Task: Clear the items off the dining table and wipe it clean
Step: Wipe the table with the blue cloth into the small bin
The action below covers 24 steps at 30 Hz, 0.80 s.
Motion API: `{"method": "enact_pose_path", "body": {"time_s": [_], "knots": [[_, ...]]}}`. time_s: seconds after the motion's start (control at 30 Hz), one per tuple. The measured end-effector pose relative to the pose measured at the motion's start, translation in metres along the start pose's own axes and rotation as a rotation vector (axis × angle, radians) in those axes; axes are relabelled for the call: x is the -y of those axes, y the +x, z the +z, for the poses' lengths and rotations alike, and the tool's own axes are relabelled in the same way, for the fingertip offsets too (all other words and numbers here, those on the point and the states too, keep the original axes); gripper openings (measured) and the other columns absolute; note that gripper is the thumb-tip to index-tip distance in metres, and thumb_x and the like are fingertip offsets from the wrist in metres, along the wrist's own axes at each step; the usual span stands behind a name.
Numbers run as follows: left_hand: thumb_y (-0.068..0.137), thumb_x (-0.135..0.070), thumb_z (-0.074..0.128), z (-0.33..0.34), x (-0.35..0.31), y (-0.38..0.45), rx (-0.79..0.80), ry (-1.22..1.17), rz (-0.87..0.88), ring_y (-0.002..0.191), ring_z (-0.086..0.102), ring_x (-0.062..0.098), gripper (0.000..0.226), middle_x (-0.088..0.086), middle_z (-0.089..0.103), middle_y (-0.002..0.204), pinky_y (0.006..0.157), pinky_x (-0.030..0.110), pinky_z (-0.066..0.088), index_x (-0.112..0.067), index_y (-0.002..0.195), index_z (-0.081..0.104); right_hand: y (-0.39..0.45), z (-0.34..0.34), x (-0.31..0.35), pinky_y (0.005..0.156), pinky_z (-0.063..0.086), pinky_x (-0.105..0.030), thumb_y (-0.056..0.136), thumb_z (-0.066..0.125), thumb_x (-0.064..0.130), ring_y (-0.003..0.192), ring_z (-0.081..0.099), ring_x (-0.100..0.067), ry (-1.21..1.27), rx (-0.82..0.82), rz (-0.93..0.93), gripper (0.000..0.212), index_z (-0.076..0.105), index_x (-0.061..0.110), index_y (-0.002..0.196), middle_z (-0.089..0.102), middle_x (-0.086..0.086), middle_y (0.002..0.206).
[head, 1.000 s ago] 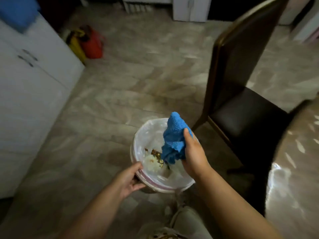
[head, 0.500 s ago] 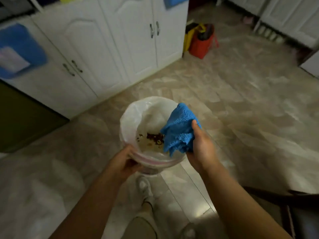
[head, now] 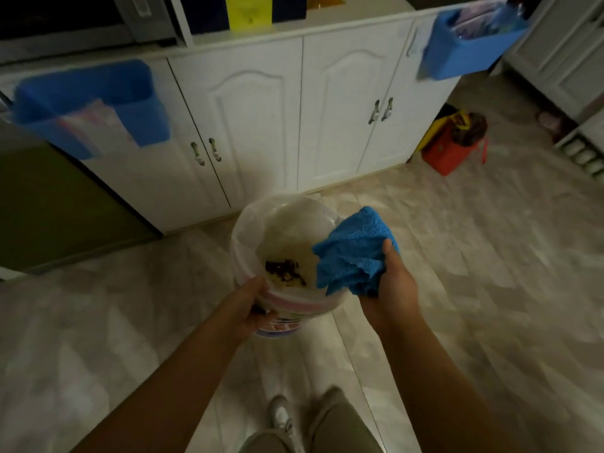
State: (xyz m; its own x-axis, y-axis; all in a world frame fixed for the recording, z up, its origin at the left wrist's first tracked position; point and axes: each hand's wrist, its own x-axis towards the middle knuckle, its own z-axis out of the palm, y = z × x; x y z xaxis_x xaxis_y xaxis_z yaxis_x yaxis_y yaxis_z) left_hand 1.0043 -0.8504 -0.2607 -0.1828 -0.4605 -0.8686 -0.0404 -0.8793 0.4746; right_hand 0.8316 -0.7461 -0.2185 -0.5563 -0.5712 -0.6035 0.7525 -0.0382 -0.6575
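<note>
I carry a small white bucket (head: pixel 258 220) lined with a clear plastic bag, held above the floor in front of me. Dark and yellowish food scraps (head: pixel 285 271) lie at its bottom. My left hand (head: pixel 250 307) grips the bucket's near rim and side. My right hand (head: pixel 389 289) clutches a crumpled blue cloth (head: pixel 353 256), which hangs over the bucket's right rim. The dining table is out of view.
White cabinets (head: pixel 294 119) with paired handles stand straight ahead. Blue bins hang at the left (head: pixel 91 106) and upper right (head: pixel 464 44). A red and yellow bag (head: pixel 452 142) sits on the tiled floor by the cabinet's right end. My feet (head: pixel 281 416) show below.
My view has turned away from the chair and table toward the white cabinets, which are now closer. Both hands keep their hold on the bucket and cloth.
</note>
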Motion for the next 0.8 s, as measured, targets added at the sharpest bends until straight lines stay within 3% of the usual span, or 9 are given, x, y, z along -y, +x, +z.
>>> {"method": "enact_pose_path", "body": {"time_s": [0.1, 0.23, 0.37, 0.43, 0.57, 0.63, 0.73, 0.8], "knots": [[0.097, -0.017, 0.053, 0.014, -0.03, 0.031, -0.029, 0.041, 0.011, 0.097, 0.055, 0.025, 0.041, 0.008, 0.054, 0.096, 0.044, 0.025, 0.055, -0.003, 0.134, 0.047, 0.038, 0.019, 0.01, 0.087, 0.051, -0.039, 0.1, 0.047, 0.033, 0.098, 0.069, -0.026, -0.009, 0.012, -0.009, 0.032, 0.061, 0.011, 0.119, 0.072, -0.011, 0.108], [0.094, -0.022, 0.059, 0.042, -0.075, 0.073, -0.1, 0.122, -0.015, 0.105, 0.052, 0.028, 0.033, 0.013, 0.049, 0.114, 0.046, 0.028, 0.056, -0.006, 0.122, 0.05, 0.097, 0.037, 0.03, 0.081, 0.052, -0.036, 0.101, 0.046, 0.031, 0.094, 0.069, -0.023, 0.021, -0.004, 0.017, 0.029, 0.06, 0.014, 0.119, 0.073, -0.008, 0.103], [0.094, -0.027, 0.061, 0.08, -0.124, 0.11, -0.131, 0.202, -0.008, 0.091, 0.059, 0.026, 0.033, 0.013, 0.054, 0.103, 0.049, 0.029, 0.057, -0.006, 0.118, 0.051, 0.164, 0.052, 0.055, 0.082, 0.052, -0.038, 0.102, 0.046, 0.029, 0.094, 0.067, -0.024, 0.075, 0.011, 0.032, 0.024, 0.061, 0.017, 0.116, 0.07, -0.008, 0.104], [0.096, -0.026, 0.058, 0.101, -0.147, 0.133, -0.145, 0.279, -0.024, 0.083, 0.058, 0.024, 0.035, 0.015, 0.054, 0.11, 0.046, 0.026, 0.056, -0.004, 0.122, 0.05, 0.198, 0.06, 0.07, 0.085, 0.05, -0.04, 0.102, 0.045, 0.029, 0.095, 0.066, -0.024, 0.095, 0.01, 0.044, 0.023, 0.061, 0.018, 0.114, 0.069, -0.009, 0.104], [0.096, -0.022, 0.055, 0.136, -0.177, 0.191, -0.19, 0.434, -0.063, 0.092, 0.059, 0.026, 0.043, 0.016, 0.054, 0.125, 0.048, 0.031, 0.056, -0.004, 0.133, 0.045, 0.256, 0.073, 0.092, 0.068, 0.047, -0.034, 0.103, 0.042, 0.027, 0.078, 0.063, -0.02, 0.061, 0.001, 0.043, 0.024, 0.06, 0.014, 0.111, 0.066, -0.008, 0.092], [0.096, -0.021, 0.054, 0.154, -0.186, 0.23, -0.22, 0.48, -0.089, 0.089, 0.059, 0.026, 0.044, 0.015, 0.059, 0.116, 0.049, 0.033, 0.054, -0.005, 0.136, 0.044, 0.291, 0.076, 0.099, 0.061, 0.049, -0.031, 0.103, 0.043, 0.028, 0.072, 0.065, -0.016, 0.013, -0.01, 0.046, 0.025, 0.06, 0.013, 0.112, 0.067, -0.008, 0.089], [0.094, -0.017, 0.054, 0.17, -0.186, 0.29, -0.247, 0.507, -0.123, 0.079, 0.058, 0.025, 0.043, 0.016, 0.061, 0.109, 0.044, 0.031, 0.053, -0.004, 0.134, 0.046, 0.336, 0.076, 0.097, 0.064, 0.052, -0.033, 0.101, 0.046, 0.031, 0.077, 0.066, -0.02, 0.014, -0.021, 0.058, 0.029, 0.06, 0.011, 0.117, 0.069, -0.009, 0.094], [0.094, -0.01, 0.049, 0.176, -0.184, 0.329, -0.223, 0.481, -0.151, 0.079, 0.057, 0.027, 0.038, 0.015, 0.059, 0.097, 0.052, 0.035, 0.051, -0.001, 0.131, 0.048, 0.359, 0.075, 0.092, 0.062, 0.051, -0.032, 0.101, 0.047, 0.031, 0.076, 0.064, -0.021, 0.051, -0.034, 0.067, 0.033, 0.059, 0.009, 0.121, 0.067, -0.011, 0.095]]}}
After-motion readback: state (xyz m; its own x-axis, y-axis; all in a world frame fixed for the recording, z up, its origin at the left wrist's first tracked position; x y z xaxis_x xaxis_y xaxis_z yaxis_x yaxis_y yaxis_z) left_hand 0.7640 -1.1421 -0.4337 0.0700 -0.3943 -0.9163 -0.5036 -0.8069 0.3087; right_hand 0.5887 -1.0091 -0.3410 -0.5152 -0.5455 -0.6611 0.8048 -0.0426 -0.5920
